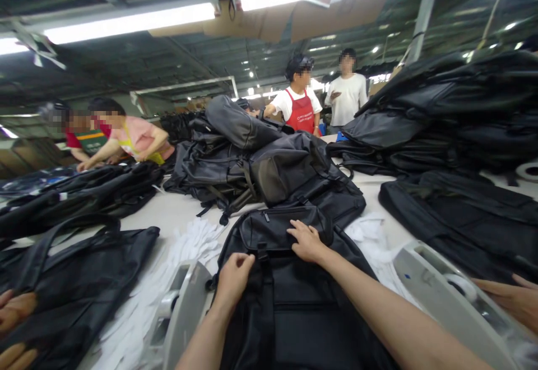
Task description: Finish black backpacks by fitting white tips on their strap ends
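Note:
A black backpack (pixel 311 308) lies in front of me, its top zip pocket (pixel 269 229) pointing away and a strap with a buckle running down its front. My right hand (pixel 308 241) rests on the right part of that pocket, fingers spread and flat. Over the bag's left side, beside the strap, is my left hand (pixel 236 274). Its thumb and index finger are pressed together and the other fingers curl in; whatever may be between them is hidden.
Grey machine casings (pixel 185 303) stand left and right of the backpack, near piles of white strips (pixel 168 269). More black bags (pixel 269 162) are heaped behind. Other people's hands reach in at the left (pixel 17 314) and right (pixel 510 300); several co-workers stand farther back.

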